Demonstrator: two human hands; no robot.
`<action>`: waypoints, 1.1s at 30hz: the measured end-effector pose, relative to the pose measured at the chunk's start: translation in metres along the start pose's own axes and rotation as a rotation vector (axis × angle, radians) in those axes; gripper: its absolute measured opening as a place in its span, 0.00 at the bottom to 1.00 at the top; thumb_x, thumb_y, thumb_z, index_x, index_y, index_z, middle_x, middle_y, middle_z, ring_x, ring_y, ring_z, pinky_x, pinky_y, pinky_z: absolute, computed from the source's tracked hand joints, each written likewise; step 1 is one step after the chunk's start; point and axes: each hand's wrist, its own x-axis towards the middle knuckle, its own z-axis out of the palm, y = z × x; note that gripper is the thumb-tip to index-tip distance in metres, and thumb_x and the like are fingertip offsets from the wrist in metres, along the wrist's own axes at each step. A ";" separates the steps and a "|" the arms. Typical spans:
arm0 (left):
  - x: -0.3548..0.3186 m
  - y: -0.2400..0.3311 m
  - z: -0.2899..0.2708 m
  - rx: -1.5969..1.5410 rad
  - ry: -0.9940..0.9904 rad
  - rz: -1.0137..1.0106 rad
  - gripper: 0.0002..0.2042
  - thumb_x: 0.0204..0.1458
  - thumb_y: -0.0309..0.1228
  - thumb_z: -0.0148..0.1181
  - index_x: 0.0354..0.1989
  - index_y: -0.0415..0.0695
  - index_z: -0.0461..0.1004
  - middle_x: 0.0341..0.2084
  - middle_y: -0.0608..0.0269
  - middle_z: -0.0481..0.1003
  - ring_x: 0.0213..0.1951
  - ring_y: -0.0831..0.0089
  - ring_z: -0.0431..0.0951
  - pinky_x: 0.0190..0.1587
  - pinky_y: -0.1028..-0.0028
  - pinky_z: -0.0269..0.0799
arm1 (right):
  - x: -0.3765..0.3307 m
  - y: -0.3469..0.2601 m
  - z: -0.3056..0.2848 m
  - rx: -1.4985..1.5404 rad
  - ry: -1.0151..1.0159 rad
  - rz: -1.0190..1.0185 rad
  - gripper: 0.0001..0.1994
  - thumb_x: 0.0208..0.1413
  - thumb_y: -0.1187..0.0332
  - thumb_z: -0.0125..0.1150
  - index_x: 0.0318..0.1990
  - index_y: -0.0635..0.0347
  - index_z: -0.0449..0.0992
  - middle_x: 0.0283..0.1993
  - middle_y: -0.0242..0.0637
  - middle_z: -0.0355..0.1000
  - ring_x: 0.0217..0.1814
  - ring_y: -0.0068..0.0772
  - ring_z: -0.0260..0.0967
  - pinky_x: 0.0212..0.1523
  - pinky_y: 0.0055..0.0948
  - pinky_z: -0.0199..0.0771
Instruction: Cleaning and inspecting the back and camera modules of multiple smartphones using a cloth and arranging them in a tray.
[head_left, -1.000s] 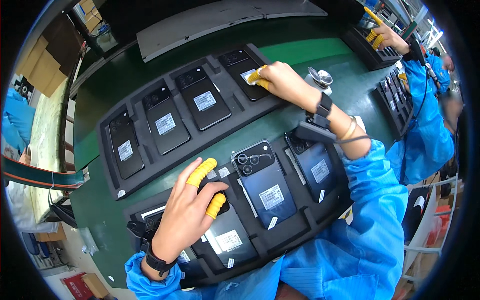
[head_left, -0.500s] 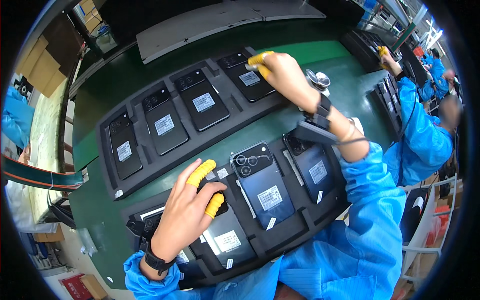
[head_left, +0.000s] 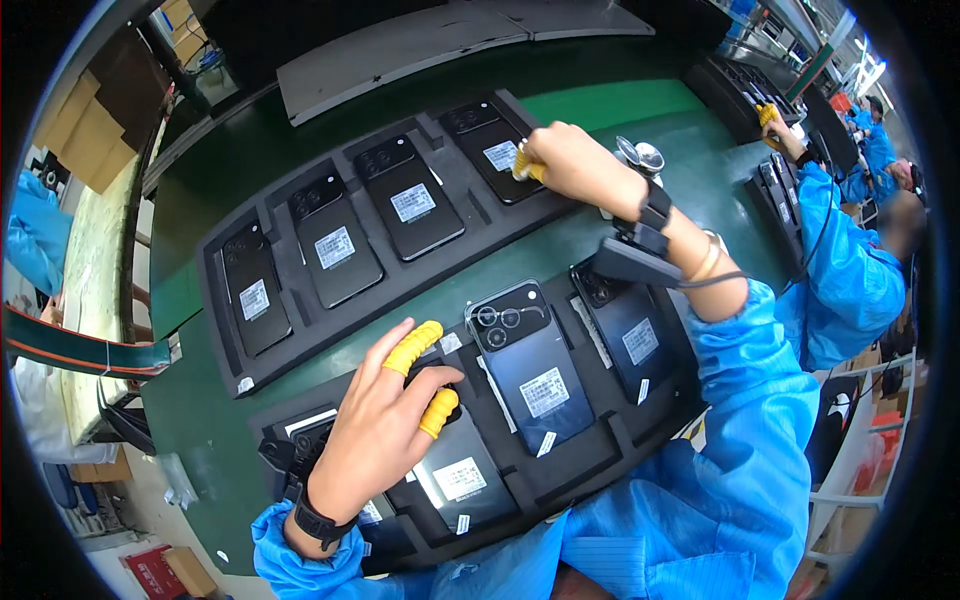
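Two black trays of phones lie on a green bench, camera sides up and white labels showing. At the far tray (head_left: 345, 320), my right hand (head_left: 585, 165) bends over the rightmost black phone (head_left: 478, 140). Its fingertips, in yellow finger cots, are pinched together by that phone's label; a small pale thing between them is too hidden to name. My left hand (head_left: 370, 430) is over the near tray (head_left: 612, 435), fingers apart, covering the upper part of a dark phone (head_left: 462, 505). Beside it lie a blue phone (head_left: 520, 365) and another dark phone (head_left: 618, 315).
Silver round objects (head_left: 640, 155) stand right of the far tray. A co-worker in a blue sleeve (head_left: 840, 265) works at the right, by another phone tray (head_left: 775, 195). A grey ledge (head_left: 400, 60) runs along the back. Crumpled clear plastic (head_left: 178, 482) lies at left.
My right hand has moved down from the camera end of the rightmost phone to its label, fingers curling in. My left hand has barely shifted; the trays stay put.
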 end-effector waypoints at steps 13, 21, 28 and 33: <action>0.000 -0.005 0.005 0.040 -0.012 0.061 0.11 0.47 0.25 0.59 0.41 0.45 0.74 0.50 0.50 0.67 0.62 0.52 0.56 0.59 0.61 0.58 | 0.029 -0.056 0.017 0.273 0.226 -0.228 0.09 0.46 0.75 0.59 0.36 0.62 0.79 0.33 0.45 0.75 0.35 0.46 0.73 0.39 0.35 0.74; -0.001 -0.009 0.007 0.054 0.005 0.069 0.11 0.47 0.25 0.59 0.41 0.46 0.74 0.49 0.50 0.67 0.62 0.52 0.57 0.59 0.61 0.59 | 0.018 -0.070 0.013 0.291 -0.081 -0.329 0.08 0.43 0.76 0.59 0.33 0.61 0.80 0.27 0.49 0.74 0.32 0.46 0.75 0.36 0.38 0.75; -0.001 -0.008 0.008 0.051 0.018 0.104 0.11 0.47 0.26 0.59 0.41 0.46 0.74 0.48 0.51 0.68 0.61 0.52 0.58 0.58 0.61 0.60 | 0.014 -0.067 0.005 0.395 -0.162 -0.344 0.09 0.44 0.76 0.57 0.35 0.65 0.79 0.30 0.53 0.74 0.34 0.49 0.74 0.37 0.38 0.74; -0.001 -0.008 0.009 0.060 0.035 0.115 0.11 0.47 0.26 0.59 0.41 0.46 0.74 0.48 0.51 0.67 0.61 0.51 0.58 0.59 0.61 0.60 | 0.037 -0.060 0.012 0.460 0.093 -0.157 0.10 0.46 0.74 0.56 0.37 0.62 0.79 0.32 0.52 0.74 0.35 0.49 0.74 0.38 0.36 0.74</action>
